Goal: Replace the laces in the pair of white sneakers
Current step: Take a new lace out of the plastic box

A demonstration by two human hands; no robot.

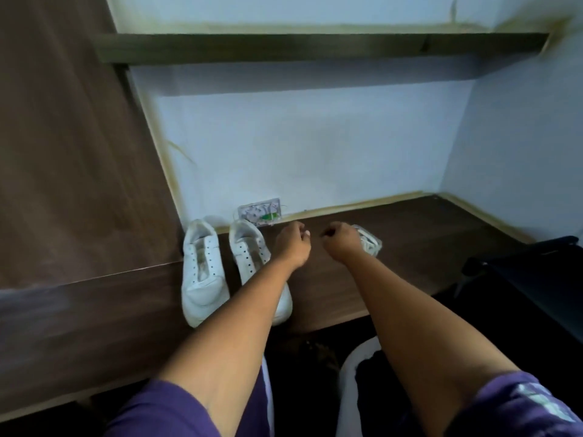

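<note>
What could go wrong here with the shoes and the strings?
The sneakers stick out over the front edge of the desk, so a bump from the left arm lying across one might knock it off. The lace bundle sits half hidden behind the right hand and could get pushed away. Both hands look curled; whether they hold anything is unclear.

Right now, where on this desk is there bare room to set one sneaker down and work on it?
The desk is bare to the right of the packet of laces, out to the right wall. The front strip below both hands is bare too. It is crowded on the left, where the two sneakers lie side by side against the wooden panel.
</note>
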